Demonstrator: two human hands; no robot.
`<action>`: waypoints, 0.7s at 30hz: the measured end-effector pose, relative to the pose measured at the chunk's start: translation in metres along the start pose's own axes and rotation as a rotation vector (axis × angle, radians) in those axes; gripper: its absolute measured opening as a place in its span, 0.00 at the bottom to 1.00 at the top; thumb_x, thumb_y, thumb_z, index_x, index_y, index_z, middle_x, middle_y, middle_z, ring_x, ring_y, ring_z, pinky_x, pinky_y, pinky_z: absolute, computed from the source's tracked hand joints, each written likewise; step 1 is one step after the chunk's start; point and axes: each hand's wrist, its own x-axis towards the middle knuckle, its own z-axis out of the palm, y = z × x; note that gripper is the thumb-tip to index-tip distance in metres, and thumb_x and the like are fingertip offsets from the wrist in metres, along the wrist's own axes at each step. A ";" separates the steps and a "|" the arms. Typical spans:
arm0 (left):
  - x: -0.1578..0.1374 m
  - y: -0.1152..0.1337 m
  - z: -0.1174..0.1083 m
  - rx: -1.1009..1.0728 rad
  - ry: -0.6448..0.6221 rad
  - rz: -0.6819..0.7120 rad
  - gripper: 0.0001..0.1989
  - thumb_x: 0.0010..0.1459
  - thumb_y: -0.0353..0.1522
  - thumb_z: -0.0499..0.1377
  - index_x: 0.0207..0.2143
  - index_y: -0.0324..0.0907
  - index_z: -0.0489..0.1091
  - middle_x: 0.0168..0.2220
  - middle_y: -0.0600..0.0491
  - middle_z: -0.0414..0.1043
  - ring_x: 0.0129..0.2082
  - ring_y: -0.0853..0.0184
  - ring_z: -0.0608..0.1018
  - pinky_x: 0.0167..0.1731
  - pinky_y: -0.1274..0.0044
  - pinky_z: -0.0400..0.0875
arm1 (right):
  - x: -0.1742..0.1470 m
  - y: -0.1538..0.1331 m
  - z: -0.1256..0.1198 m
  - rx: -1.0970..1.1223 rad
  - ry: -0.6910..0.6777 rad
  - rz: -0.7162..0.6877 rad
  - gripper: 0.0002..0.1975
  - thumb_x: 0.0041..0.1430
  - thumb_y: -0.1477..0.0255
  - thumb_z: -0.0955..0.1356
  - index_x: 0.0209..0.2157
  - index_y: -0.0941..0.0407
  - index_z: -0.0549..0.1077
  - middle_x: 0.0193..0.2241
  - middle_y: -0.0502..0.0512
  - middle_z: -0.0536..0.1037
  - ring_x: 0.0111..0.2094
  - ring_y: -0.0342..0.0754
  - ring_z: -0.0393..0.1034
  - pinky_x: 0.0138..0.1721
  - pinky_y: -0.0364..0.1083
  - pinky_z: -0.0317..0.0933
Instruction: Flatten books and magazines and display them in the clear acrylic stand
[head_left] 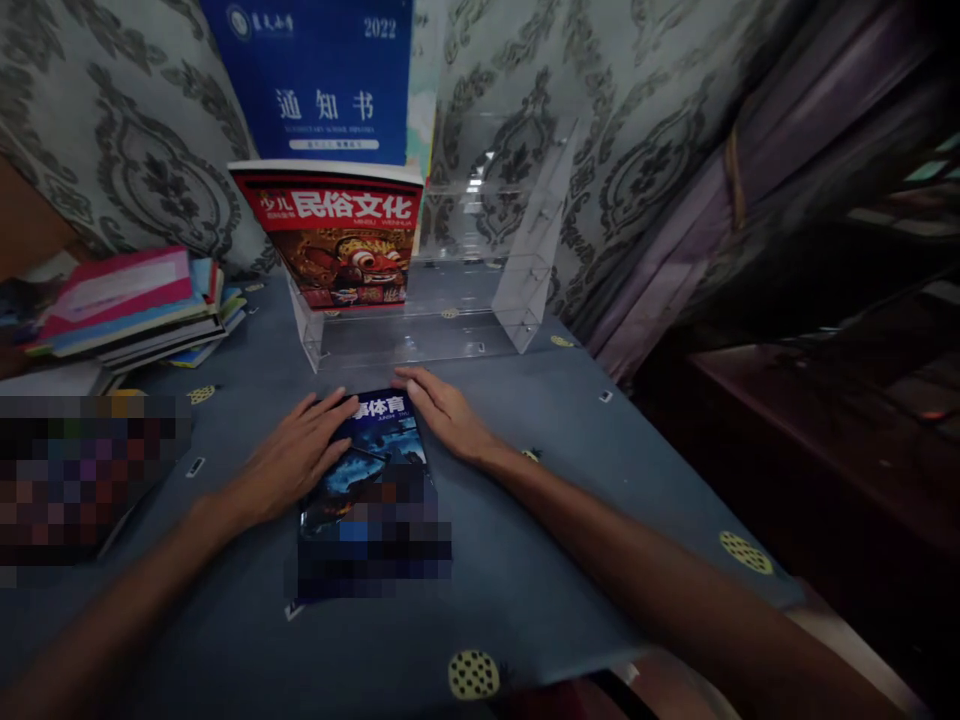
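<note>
A dark blue magazine [367,480] is laid flat on a table covered with a grey-blue cloth [540,560], near the middle of the view and just in front of a clear acrylic book stand [435,300]. Its upper part is framed by both hands. The left hand [296,455] is spread flat, palm down, with the fingers slightly apart; its fingertips are rested on the upper left corner of the cover, and nothing is gripped. The right hand [446,415] is also laid open and flat, fingers extended and close together, along the upper right edge of the magazine, touching it without closing around it. White characters are printed across the top of the cover between the two hands; the lower part of the cover is blurred. In the left compartment of the acrylic stand a red magazine [334,235] with a mask picture on its cover is stood upright, tilted slightly back. Behind it a blue booklet [319,80] marked 2022 is leaned against the patterned curtain [645,150]. To the left, well apart from the hands, a stack of books [135,305] with a pink one on top is piled on the cloth.
</note>
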 end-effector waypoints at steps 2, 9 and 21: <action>0.006 0.007 -0.003 -0.019 -0.035 0.043 0.27 0.72 0.43 0.42 0.68 0.44 0.55 0.69 0.47 0.58 0.71 0.59 0.56 0.68 0.58 0.52 | 0.000 0.001 0.001 0.002 -0.004 -0.005 0.22 0.73 0.59 0.55 0.58 0.53 0.68 0.53 0.58 0.78 0.55 0.52 0.72 0.57 0.55 0.62; 0.015 0.043 -0.001 -0.061 -0.113 0.209 0.26 0.73 0.43 0.41 0.67 0.43 0.56 0.68 0.49 0.61 0.71 0.63 0.55 0.70 0.62 0.51 | 0.001 0.002 0.003 -0.011 0.010 -0.028 0.23 0.73 0.59 0.55 0.57 0.56 0.69 0.52 0.60 0.78 0.54 0.52 0.72 0.58 0.54 0.61; -0.022 0.089 -0.007 -0.201 -0.259 0.424 0.22 0.71 0.34 0.47 0.66 0.51 0.57 0.66 0.57 0.64 0.71 0.64 0.56 0.70 0.60 0.50 | 0.002 -0.001 0.002 -0.030 0.017 0.005 0.21 0.73 0.60 0.55 0.57 0.52 0.70 0.50 0.55 0.80 0.55 0.50 0.72 0.58 0.53 0.62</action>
